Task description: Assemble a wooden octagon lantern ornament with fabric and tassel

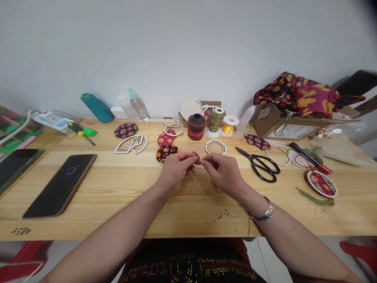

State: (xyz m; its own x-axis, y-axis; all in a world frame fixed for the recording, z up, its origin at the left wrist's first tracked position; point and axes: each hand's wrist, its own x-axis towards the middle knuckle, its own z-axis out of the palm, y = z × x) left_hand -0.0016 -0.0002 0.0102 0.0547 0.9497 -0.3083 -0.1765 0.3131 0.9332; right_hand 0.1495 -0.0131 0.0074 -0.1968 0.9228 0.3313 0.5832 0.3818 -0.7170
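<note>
Red cord [195, 153]: we have a short piece of it between our two hands, over the middle of the wooden tabletop [123, 169]. It looks thin, soft and very light, so we judge that it will bend freely and may slip; a fingertip hold close to its end should suit it best.
Left hand [177, 167]: thumb and forefinger press together, pinching the cord, while the other fingers curl in below.
Right hand [222, 169]: thumb and forefinger meet at the tips, just beside the left fingertips and the cord's right end. We cannot tell whether any cord lies between them.
Scissors [262, 164]: black-handled, on the right, apart from our right hand, with the blade tips pointing far and left.
Patterned fabric piece [165, 154]: black with round motifs, just beyond our left hand.
Octagonal fretwork frame [208, 147]: pale and flat, just beyond our right hand.
Thread spools: a red-and-black spool [196, 127], an olive-green cone [216, 120] and a yellow spool [229, 127], side by side beyond both hands.
Cardboard box [262, 122]: far right, with patterned cloth [277, 93] heaped on it.
Teal thread cone [97, 107]: far left, leaning near the wall [165, 51].
</note>
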